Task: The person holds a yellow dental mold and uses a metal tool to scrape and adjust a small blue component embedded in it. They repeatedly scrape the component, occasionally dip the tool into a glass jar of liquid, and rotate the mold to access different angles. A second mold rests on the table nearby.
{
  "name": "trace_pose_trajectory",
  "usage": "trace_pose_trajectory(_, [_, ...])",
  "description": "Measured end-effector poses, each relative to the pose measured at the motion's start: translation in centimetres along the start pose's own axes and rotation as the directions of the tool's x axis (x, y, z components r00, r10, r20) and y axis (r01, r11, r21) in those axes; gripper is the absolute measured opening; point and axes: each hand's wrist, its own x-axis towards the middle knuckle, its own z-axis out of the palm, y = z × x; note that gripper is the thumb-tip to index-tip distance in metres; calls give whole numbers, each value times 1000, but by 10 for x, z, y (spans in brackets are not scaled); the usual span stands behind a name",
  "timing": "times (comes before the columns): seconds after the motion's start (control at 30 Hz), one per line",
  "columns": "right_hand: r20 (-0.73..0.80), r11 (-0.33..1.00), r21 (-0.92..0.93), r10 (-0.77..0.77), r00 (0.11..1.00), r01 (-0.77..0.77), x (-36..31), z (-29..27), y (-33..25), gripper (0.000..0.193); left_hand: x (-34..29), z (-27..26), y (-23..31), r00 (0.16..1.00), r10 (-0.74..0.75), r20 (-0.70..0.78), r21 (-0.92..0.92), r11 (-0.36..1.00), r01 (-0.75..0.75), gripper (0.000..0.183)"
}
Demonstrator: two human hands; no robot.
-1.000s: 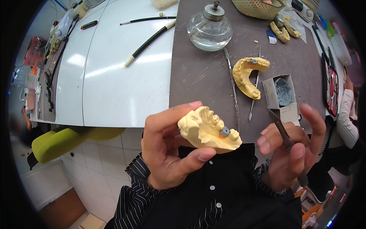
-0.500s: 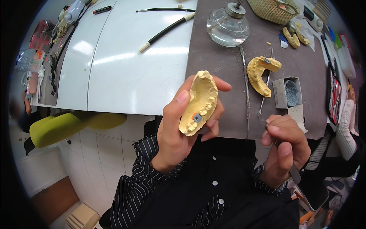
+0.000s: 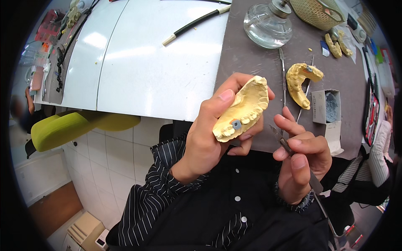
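Observation:
My left hand (image 3: pixel 205 129) is closed round a yellow plaster dental model (image 3: pixel 254 97), thumb on its inner face and fingers behind it. The model is tilted, its row of teeth facing down and right. One tooth place holds a small grey-blue wax piece (image 3: pixel 236 124) with a dark spot in its middle. Close by on the right, my right hand (image 3: pixel 310 157) pinches a slim metal wax carver (image 3: pixel 285 144) between thumb and fingers. Its small pointed tip aims at the model without touching it; its handle runs down past my wrist.
On the brown mat lie a second plaster model (image 3: pixel 296 85), a long metal carver (image 3: pixel 283 73) and an open box (image 3: pixel 319 109) of grey-blue wax. A glass spirit lamp (image 3: pixel 268 29) and woven basket (image 3: pixel 312 11) stand farther back. A black-handled brush (image 3: pixel 194 24) lies on the white table.
The plaster model has moved right and tilted clockwise in my left hand. My right hand has turned, bringing the carver's tip into sight and nearer the model. The whole view has shifted slightly.

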Motion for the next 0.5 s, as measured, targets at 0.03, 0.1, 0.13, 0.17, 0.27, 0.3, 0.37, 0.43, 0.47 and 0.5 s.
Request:
trace_pose_trajectory(0.03, [-8,1000,-12,-2,1000,2,0,2,2,15,1,0,-1,1000,-3,-15,-2,1000,3,48])
trace_pose_trajectory(0.1, [-5,999,-32,-11,1000,11,0,4,6,16,2,-2,-2,1000,-2,-20,1,1000,2,48])
trace_pose_trajectory(0.13, [8,999,-41,-23,1000,23,0,5,7,16,2,-2,-2,1000,3,-13,-13,1000,-3,47])
trace_pose_trajectory(0.17, [19,998,-50,-34,999,35,1,6,7,16,2,-2,-3,1000,9,-5,-27,1000,-9,47])
trace_pose_trajectory(0.27, [78,995,-51,-78,994,82,2,11,11,18,1,-4,-3,1000,29,-9,-69,997,-29,46])
trace_pose_trajectory(0.3, [108,995,-41,-88,990,93,2,11,13,19,1,-5,-4,999,36,-15,-82,996,-37,46])
trace_pose_trajectory(0.37, [158,991,-54,-114,981,123,2,13,13,20,0,-15,-1,991,17,136,-127,992,1,43])
trace_pose_trajectory(0.43, [199,983,-106,-125,972,148,4,12,12,19,0,-21,-1,976,8,219,-152,988,26,42])
trace_pose_trajectory(0.47, [218,979,-134,-124,968,156,5,12,12,18,1,-23,-2,974,7,227,-157,987,29,43])
trace_pose_trajectory(0.5, [230,973,-171,-113,967,154,5,12,10,16,1,-24,-3,972,6,235,-162,986,33,43])
